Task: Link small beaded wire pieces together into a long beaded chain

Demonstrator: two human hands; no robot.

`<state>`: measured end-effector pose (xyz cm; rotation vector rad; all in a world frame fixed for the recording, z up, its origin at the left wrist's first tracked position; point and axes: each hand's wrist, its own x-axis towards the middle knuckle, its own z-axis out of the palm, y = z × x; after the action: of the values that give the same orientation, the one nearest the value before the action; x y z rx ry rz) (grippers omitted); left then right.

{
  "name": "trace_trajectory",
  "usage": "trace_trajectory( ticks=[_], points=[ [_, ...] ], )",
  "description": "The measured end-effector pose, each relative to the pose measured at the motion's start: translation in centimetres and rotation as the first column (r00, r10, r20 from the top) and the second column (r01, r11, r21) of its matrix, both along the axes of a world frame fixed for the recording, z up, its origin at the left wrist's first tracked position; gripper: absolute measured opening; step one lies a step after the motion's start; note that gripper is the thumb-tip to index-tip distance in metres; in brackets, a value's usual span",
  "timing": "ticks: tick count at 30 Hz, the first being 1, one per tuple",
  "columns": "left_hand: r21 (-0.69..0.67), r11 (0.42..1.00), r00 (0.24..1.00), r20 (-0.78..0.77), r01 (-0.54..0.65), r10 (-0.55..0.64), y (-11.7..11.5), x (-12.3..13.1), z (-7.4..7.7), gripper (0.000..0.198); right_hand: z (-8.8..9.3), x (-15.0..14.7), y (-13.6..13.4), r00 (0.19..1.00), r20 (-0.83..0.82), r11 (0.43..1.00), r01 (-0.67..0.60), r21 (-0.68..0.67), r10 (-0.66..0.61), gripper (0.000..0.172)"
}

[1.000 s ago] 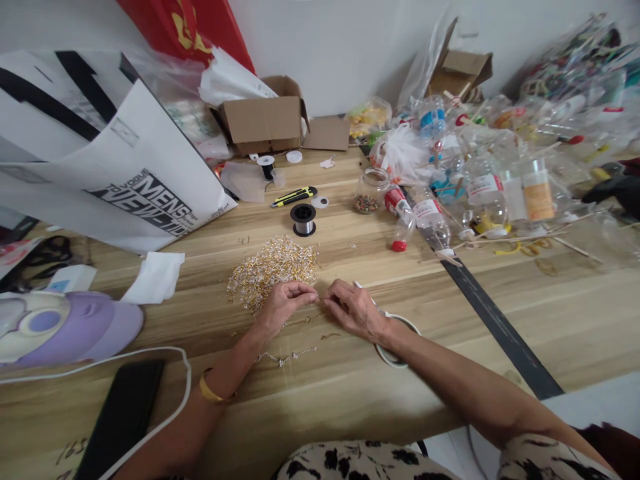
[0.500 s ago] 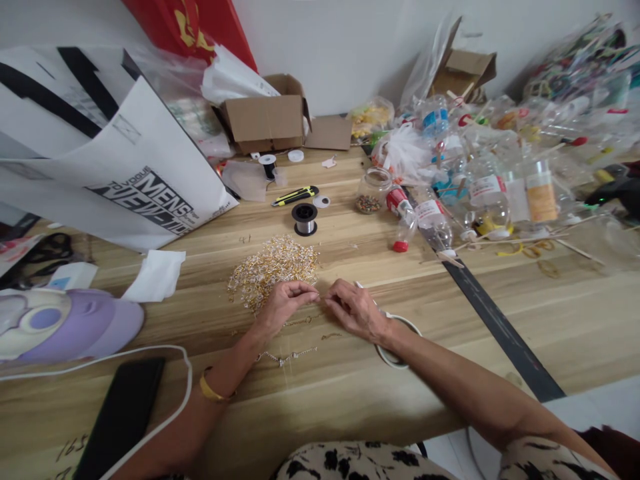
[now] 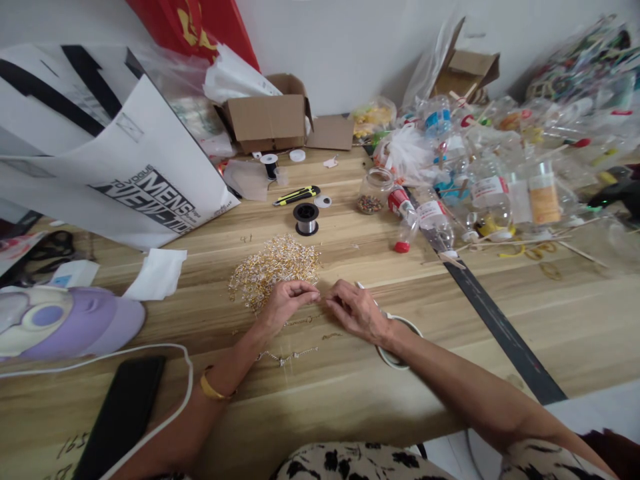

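Near the table's middle, my left hand (image 3: 290, 301) is closed in a pinch, with thumb and forefinger together. Facing it across a small gap, my right hand (image 3: 353, 309) is also pinched, fingers curled. Whatever lies between the fingertips is too small to name. Just behind my left hand spreads a pile of small gold and silver chain pieces (image 3: 280, 261). Below the hands lie a thin gold chain (image 3: 303, 321) and a short gold chain piece (image 3: 331, 336). Closer to me rests a silver chain with a small charm (image 3: 281, 361). A white cable loop (image 3: 400, 363) passes under my right wrist.
Beyond the pile stand a wire spool (image 3: 306, 220) and a yellow-black box cutter (image 3: 297, 195). A bead jar (image 3: 371, 193) and several plastic bottles (image 3: 493, 200) crowd the right. On the left are a white bag (image 3: 165, 153), a purple device (image 3: 100, 323) and a black phone (image 3: 123, 413).
Both hands keep nearly the same pinched pose. The thin gold chain below them looks slightly shifted. The whole view has moved a little.
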<state>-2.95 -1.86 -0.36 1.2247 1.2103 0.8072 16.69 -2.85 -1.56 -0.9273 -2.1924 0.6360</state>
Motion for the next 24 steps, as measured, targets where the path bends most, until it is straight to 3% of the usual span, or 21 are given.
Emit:
trace_trajectory(
  ticks=[17, 24],
  points=[
    [0.027, 0.999, 0.999, -0.018, 0.044, -0.043, -0.07, 0.12, 0.52, 0.014, -0.08, -0.03, 0.02, 1.0, 0.008, 1.0, -0.012, -0.017, 0.012, 0.009],
    [-0.007, 1.0, 1.0, 0.012, 0.009, -0.009, 0.0, 0.08, 0.22, 0.015, 0.0, -0.01, 0.04, 1.0, 0.005, 1.0, -0.013, -0.001, 0.013, 0.008]
  ],
)
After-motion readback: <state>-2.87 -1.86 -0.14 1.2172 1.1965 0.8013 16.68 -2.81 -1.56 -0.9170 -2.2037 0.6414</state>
